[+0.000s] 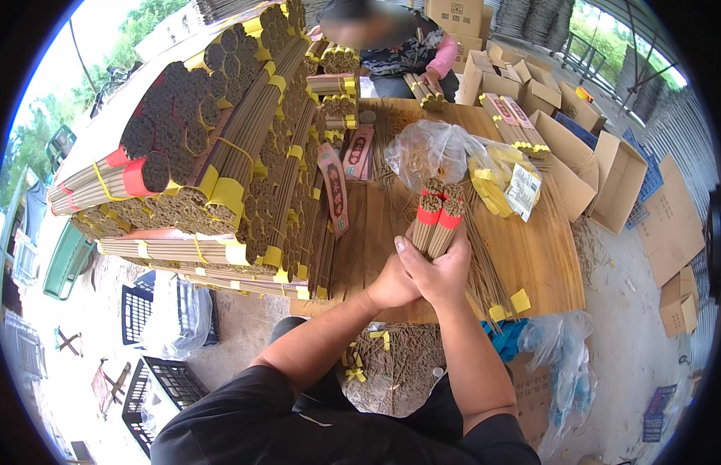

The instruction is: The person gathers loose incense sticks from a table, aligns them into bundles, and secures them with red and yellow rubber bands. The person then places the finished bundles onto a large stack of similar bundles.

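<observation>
An open-sided work shed with trees beyond holds a wooden bench (531, 256) strewn with loose incense sticks, and everything here is placed relative to that bench. On its left part rises a big stack of incense bundles (221, 155), banded in yellow and some in red. At the near edge of the bench, about the middle, the left hand (391, 283) and the right hand (445, 271) press together around two bundles of sticks with red bands (438, 217), standing upright on the bench; the fingers of both hands are clenched around the lower part of these bundles. Just behind them lies a clear plastic bag (434, 151) with yellow bands inside. At the far edge another person's hand (431, 77) rests by more bundles, and open cardboard boxes (616, 178) stand off the right side. The step looks like squaring the stick ends level; the next move likely calls for a firm, even grip so no sticks slip out.
</observation>
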Demonstrator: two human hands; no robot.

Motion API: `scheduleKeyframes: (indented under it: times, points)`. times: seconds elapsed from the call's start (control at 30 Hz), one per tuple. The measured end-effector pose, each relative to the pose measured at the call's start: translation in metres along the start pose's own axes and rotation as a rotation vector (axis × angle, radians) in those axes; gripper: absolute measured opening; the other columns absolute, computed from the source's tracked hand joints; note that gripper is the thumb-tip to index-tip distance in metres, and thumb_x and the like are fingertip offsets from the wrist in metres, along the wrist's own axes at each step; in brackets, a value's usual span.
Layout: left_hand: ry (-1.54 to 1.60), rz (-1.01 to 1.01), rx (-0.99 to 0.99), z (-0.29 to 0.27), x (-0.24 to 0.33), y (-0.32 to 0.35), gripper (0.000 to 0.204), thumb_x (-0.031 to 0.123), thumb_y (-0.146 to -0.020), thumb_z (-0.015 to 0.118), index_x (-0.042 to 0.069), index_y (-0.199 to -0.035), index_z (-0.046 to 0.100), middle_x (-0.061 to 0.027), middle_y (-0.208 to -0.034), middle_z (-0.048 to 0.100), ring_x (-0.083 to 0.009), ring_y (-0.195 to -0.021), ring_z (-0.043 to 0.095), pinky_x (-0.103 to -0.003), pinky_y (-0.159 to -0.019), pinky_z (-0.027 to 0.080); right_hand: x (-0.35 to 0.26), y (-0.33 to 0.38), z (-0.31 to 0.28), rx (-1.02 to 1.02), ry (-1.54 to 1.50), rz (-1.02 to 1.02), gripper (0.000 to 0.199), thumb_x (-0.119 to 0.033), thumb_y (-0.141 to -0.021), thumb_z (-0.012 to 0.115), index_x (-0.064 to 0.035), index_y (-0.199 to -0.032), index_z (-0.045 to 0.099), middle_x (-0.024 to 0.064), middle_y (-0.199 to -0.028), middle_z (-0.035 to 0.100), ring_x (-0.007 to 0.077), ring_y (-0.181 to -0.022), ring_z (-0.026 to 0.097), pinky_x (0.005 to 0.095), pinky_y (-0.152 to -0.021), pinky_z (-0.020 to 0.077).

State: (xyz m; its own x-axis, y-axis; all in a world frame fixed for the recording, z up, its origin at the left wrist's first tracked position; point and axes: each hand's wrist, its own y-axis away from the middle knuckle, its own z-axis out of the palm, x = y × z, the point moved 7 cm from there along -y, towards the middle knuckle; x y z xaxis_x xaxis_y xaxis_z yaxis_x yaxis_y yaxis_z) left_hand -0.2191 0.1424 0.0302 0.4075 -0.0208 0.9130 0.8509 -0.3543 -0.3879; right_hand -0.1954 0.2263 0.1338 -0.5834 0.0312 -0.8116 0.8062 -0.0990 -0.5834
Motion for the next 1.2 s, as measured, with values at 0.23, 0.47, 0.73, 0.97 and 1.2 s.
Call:
scheduleKeyframes:
  times: [0.23, 0.47, 0.73, 0.97, 1.2]
  points:
    - [0.002, -0.012, 0.001, 0.0004, -0.0011, 0.0000, 0.051, 0.014, -0.084, 0.075, 0.005, -0.131, 0.056, -0.0111, -0.119, 0.065, -0.0235, -0.109, 0.061, -0.038, -0.094, 0.050, -0.0026, -0.0010, -0.0014, 0.011, 0.017, -0.030, 0.048, -0.015, -0.079, 0.083, 0.0008, -0.117, 0.060, 0.0120, -0.102, 0.070, 0.0209, -0.090, 0.068, 0.0350, -0.083, 0.0536]
    - [0.002, -0.022, 0.002, 0.0009, 0.0002, 0.0016, 0.049, 0.014, -0.084, 0.075, 0.005, -0.128, 0.057, -0.0106, -0.117, 0.065, -0.0226, -0.106, 0.062, -0.038, -0.092, 0.051, -0.0046, -0.0005, -0.0012, 0.020, 0.016, -0.028, 0.047, -0.014, -0.079, 0.082, 0.0009, -0.118, 0.060, 0.0121, -0.103, 0.070, 0.0205, -0.089, 0.068, 0.0352, -0.083, 0.0537]
    - [0.003, -0.031, 0.003, 0.0022, -0.0003, 0.0021, 0.046, 0.014, -0.084, 0.075, 0.004, -0.125, 0.058, -0.0100, -0.114, 0.066, -0.0217, -0.102, 0.062, -0.037, -0.090, 0.052, -0.0053, -0.0001, -0.0011, 0.015, 0.007, -0.025, 0.047, -0.014, -0.079, 0.082, 0.0011, -0.118, 0.060, 0.0117, -0.102, 0.069, 0.0192, -0.089, 0.067, 0.0349, -0.083, 0.0536]
    - [0.008, -0.036, 0.007, 0.0013, -0.0008, 0.0016, 0.043, 0.013, -0.084, 0.076, 0.003, -0.123, 0.059, -0.0095, -0.111, 0.067, -0.0208, -0.099, 0.062, -0.037, -0.088, 0.052, -0.0016, -0.0009, -0.0006, -0.008, 0.008, -0.006, 0.046, -0.011, -0.080, 0.081, 0.0004, -0.118, 0.059, 0.0088, -0.101, 0.068, 0.0164, -0.088, 0.065, 0.0329, -0.083, 0.0525]
    - [0.007, -0.044, 0.005, 0.0007, 0.0004, 0.0026, 0.041, 0.013, -0.084, 0.076, 0.003, -0.120, 0.060, -0.0090, -0.108, 0.067, -0.0199, -0.096, 0.063, -0.036, -0.086, 0.053, -0.0057, -0.0016, 0.0031, -0.018, 0.005, -0.011, 0.041, -0.007, -0.081, 0.080, -0.0016, -0.115, 0.057, 0.0040, -0.098, 0.064, 0.0116, -0.086, 0.061, 0.0300, -0.082, 0.0507]
